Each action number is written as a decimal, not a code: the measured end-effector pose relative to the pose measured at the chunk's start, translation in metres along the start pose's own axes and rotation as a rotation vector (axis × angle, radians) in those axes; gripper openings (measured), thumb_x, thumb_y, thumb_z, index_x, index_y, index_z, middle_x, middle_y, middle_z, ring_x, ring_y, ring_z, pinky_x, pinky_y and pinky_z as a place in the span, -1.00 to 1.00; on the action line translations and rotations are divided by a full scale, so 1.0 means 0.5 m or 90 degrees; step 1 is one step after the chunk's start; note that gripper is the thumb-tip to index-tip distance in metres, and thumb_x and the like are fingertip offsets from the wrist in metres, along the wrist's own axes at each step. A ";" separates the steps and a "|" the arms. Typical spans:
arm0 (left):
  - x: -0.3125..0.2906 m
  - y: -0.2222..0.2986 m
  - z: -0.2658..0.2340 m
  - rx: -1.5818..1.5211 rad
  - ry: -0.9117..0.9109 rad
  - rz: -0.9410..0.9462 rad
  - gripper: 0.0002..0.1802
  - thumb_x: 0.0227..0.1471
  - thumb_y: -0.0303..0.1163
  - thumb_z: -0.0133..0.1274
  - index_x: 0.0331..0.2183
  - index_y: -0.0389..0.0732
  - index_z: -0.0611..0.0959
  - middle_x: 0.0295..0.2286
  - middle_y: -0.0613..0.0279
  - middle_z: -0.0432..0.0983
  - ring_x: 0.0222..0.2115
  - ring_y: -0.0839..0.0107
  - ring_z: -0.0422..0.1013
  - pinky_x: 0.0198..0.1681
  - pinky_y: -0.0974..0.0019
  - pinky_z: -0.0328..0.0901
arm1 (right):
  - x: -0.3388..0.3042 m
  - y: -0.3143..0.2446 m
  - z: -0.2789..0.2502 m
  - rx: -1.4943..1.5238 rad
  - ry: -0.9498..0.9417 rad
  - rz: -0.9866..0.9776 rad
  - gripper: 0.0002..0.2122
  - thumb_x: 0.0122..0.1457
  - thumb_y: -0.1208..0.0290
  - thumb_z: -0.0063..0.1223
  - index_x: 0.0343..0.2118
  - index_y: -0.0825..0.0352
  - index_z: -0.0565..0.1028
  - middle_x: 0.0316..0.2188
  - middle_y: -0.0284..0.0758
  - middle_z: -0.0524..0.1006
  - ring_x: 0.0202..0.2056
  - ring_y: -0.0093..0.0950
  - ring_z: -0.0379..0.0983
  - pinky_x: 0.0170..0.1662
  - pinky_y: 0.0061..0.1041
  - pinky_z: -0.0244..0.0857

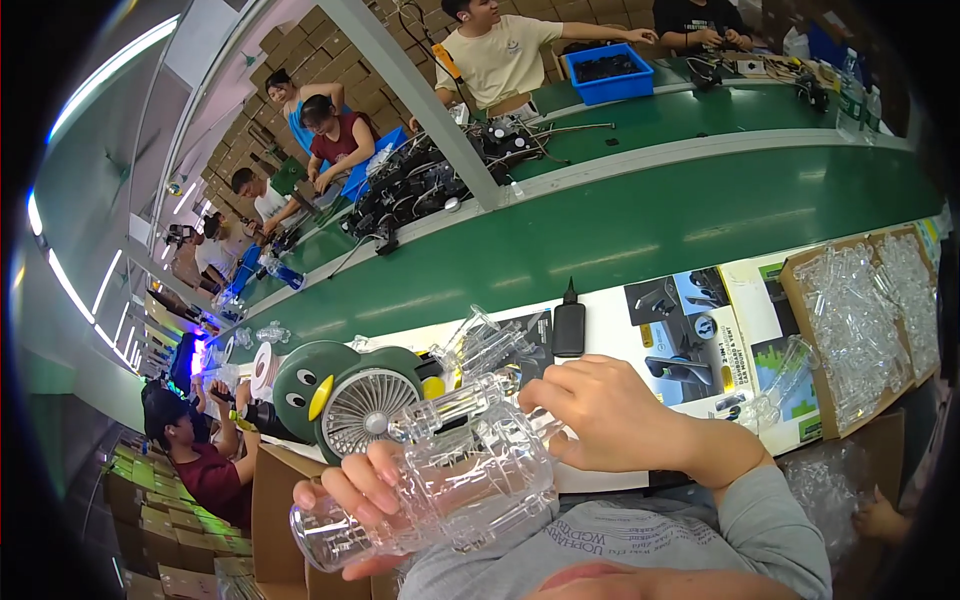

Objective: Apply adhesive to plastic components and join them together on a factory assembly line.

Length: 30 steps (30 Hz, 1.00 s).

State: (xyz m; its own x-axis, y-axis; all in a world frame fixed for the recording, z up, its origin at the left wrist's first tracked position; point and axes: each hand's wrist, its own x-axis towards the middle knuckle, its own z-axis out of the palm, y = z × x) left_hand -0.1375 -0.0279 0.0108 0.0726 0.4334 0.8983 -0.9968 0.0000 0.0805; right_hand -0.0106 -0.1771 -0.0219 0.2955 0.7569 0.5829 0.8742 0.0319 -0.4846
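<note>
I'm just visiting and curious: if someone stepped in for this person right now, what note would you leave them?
Left hand: wrapped around a stack of clear plastic trays, held up close to the body.
Right hand: fingers pinching the stack's upper end.
Nearby: cardboard box of more clear trays at right, a green desk fan ahead, the green conveyor belt beyond.
Done: stack is in hand. Left: it has not been set down anywhere.

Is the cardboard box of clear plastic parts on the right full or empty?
Full: the cardboard box is heaped to its rim with clear plastic parts.
</note>
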 end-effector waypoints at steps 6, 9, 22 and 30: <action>-0.011 0.003 0.025 0.011 0.059 0.033 -0.25 -0.15 0.00 0.18 -0.06 -0.18 0.20 -0.51 0.32 0.29 -0.50 0.47 0.26 -0.33 0.31 0.13 | -0.005 -0.012 0.001 -0.027 0.034 0.002 -0.71 -0.32 0.51 0.11 -0.40 0.25 0.44 -0.53 -0.38 0.40 -0.46 -0.39 0.40 -0.33 -0.42 0.25; -0.011 0.000 0.025 0.014 0.074 0.022 -0.24 -0.16 -0.01 0.20 -0.06 -0.18 0.20 -0.51 0.33 0.29 -0.51 0.47 0.26 -0.33 0.31 0.13 | -0.009 -0.013 -0.001 -0.041 0.038 0.012 -0.72 -0.32 0.51 0.11 -0.41 0.25 0.45 -0.54 -0.37 0.40 -0.45 -0.39 0.40 -0.33 -0.43 0.25; 0.005 -0.077 0.005 -0.117 -0.016 -0.057 -0.14 -0.28 -0.24 0.32 0.05 0.02 0.22 -0.12 0.34 0.21 -0.07 0.34 0.19 0.10 -0.06 0.00 | -0.003 0.010 -0.059 -0.132 0.174 0.028 -0.71 -0.33 0.55 0.16 -0.41 0.26 0.44 -0.50 -0.38 0.42 -0.45 -0.37 0.37 -0.37 -0.42 0.20; 0.007 -0.044 -0.028 -0.137 -0.109 -0.022 0.04 -0.27 -0.31 0.31 0.17 0.05 0.02 -0.29 0.35 0.31 -0.20 0.35 0.27 0.05 0.02 0.06 | -0.004 -0.002 -0.021 -0.119 0.204 -0.014 -0.74 -0.33 0.53 0.15 -0.45 0.27 0.46 -0.52 -0.37 0.40 -0.48 -0.38 0.36 -0.39 -0.43 0.20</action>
State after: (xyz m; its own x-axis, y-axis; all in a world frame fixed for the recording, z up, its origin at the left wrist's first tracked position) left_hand -0.1158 -0.0138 0.0062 0.0926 0.2717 0.9579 -0.9767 0.2120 0.0343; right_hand -0.0081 -0.1853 -0.0158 0.3558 0.5133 0.7810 0.9281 -0.0961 -0.3596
